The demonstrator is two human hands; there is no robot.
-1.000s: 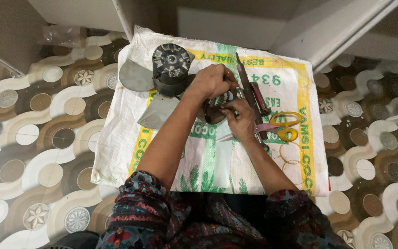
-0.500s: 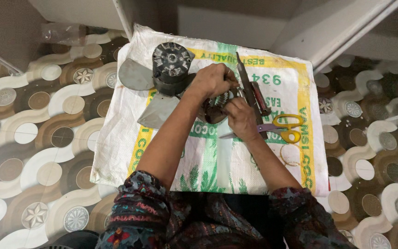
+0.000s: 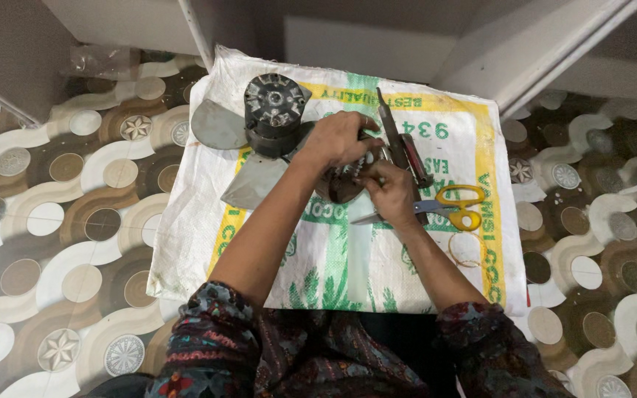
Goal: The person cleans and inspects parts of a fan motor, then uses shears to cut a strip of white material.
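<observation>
Both hands meet on a dark round motor part [image 3: 339, 184] at the sack's [image 3: 407, 273] centre. Left hand [image 3: 340, 138] fingers clasp it from twelve o'clock; right hand [image 3: 391, 193] fingers pinch its three o'clock edge.

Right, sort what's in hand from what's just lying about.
In hand: left hand and right hand grip a dark round part.
Lying about: fan motor with blades, yellow-handled scissors, dark hand tool, woven sack.

Dark floral-print sleeves [image 3: 208, 332], red & teal pattern, short; ring on left hand [image 3: 337, 140]; forearms bare
</observation>
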